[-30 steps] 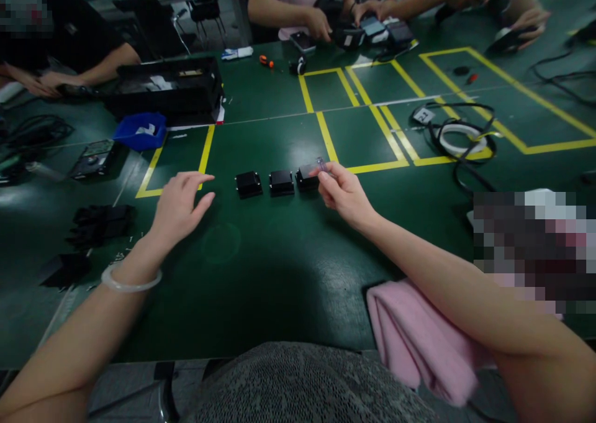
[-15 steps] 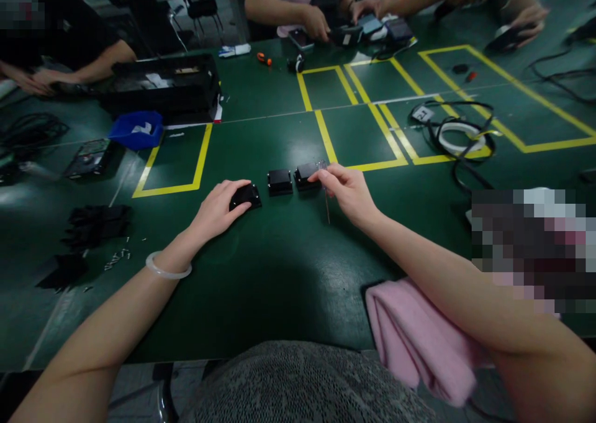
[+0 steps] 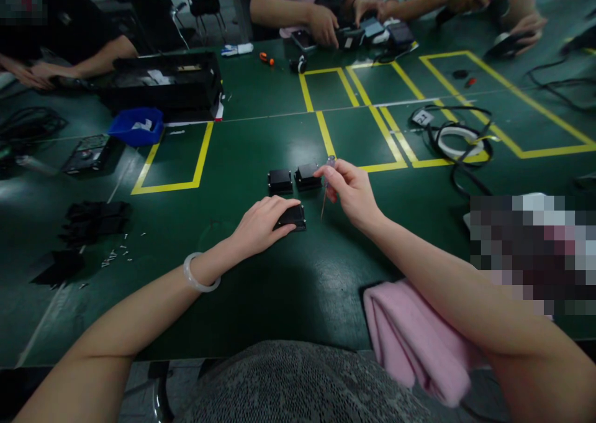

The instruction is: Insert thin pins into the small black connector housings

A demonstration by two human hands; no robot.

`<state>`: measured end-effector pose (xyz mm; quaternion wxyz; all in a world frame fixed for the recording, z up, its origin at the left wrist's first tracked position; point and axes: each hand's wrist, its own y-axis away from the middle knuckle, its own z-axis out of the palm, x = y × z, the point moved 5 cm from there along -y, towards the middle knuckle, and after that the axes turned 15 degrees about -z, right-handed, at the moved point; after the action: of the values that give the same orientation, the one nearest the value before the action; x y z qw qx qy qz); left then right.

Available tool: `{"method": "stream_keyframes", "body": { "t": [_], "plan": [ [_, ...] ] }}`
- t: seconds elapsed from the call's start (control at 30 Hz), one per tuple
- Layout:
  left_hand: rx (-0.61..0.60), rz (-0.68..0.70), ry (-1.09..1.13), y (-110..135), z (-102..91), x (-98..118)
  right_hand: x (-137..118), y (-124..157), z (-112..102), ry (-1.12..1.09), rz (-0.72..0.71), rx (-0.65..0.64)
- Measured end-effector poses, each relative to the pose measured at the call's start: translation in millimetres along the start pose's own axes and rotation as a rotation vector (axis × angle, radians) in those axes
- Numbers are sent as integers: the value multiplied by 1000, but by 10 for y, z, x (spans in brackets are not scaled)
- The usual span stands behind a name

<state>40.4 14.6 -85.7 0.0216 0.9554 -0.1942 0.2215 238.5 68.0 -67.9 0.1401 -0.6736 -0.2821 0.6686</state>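
My left hand (image 3: 263,224) grips a small black box (image 3: 294,215) between thumb and fingers, low on the green table. Just behind it, two similar black boxes stand side by side, a left one (image 3: 280,180) and a right one (image 3: 307,174), with small shiny spots at their corners. My right hand (image 3: 348,190) is closed round a screwdriver (image 3: 330,162) with a clear handle, its thin shaft pointing down to the table. The right fingertips are close to the right box; whether they touch it I cannot tell.
Loose screws (image 3: 112,255) and black plastic parts (image 3: 95,218) lie at the left. A blue bin (image 3: 136,128) stands before a long black tray (image 3: 162,87). A coiled cable (image 3: 459,140) and pink cloth (image 3: 414,336) are at the right. Co-workers' hands (image 3: 323,25) are across the table.
My left hand has slid the black box to the right and nearer to me, in front of the other two. My right hand has barely shifted; the screwdriver has tilted.
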Motion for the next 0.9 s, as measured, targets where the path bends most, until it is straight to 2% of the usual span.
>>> {"method": "stream_keyframes", "body": {
  "t": [0.2, 0.37, 0.57, 0.7, 0.9],
  "plan": [
    [0, 4, 8, -49, 60, 58, 4, -66, -18, -8, -4, 8],
    [-3, -12, 13, -48, 69, 46, -91, -130, -56, -36, 0, 34],
    [6, -19, 22, -52, 85, 31, -195, -61, 102, -219, 99, 95],
    [5, -24, 33, -50, 77, 22, -106, 14, 188, -265, 131, 120],
    [-12, -23, 60, -44, 60, 30, 137, 50, 136, -242, 149, 89]
  ]
}}
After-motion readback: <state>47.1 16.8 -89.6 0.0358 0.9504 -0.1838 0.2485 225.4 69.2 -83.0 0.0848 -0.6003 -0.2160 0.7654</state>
